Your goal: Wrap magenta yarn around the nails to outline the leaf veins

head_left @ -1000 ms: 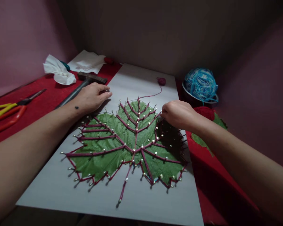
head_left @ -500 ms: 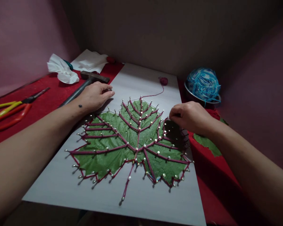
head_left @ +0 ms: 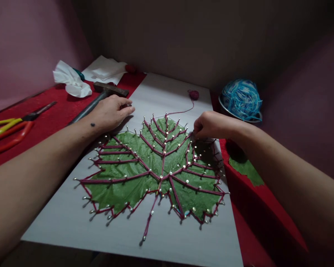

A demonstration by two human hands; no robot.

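On a white board (head_left: 119, 237) lies a green leaf (head_left: 130, 159), ringed and crossed by several nails. Dark red yarn (head_left: 125, 178) runs between the nails along veins and lower edges. My left hand (head_left: 113, 111) rests at the board's left side, fingers loosely stretched, holding nothing, its forearm across the hammer handle. At the leaf's upper right edge, my right hand (head_left: 208, 125) is closed in a pinch beside a nail. Yarn seems to be at its fingertips, mostly hidden. A small purple yarn ball (head_left: 194, 95) trails a strand to the top nail.
A hammer (head_left: 91, 105) and red-and-yellow-handled pliers (head_left: 16, 129) lie left on red cloth (head_left: 44, 107). Crumpled tissue (head_left: 72, 79) and white paper (head_left: 105, 70) sit behind. At right stand a blue yarn ball (head_left: 241, 98) in a metal bowl (head_left: 233, 113) and another leaf (head_left: 247, 170).
My right hand has shifted left and slightly away from me, from one nail at the leaf's right edge to another higher up. My left hand stays almost where it was.
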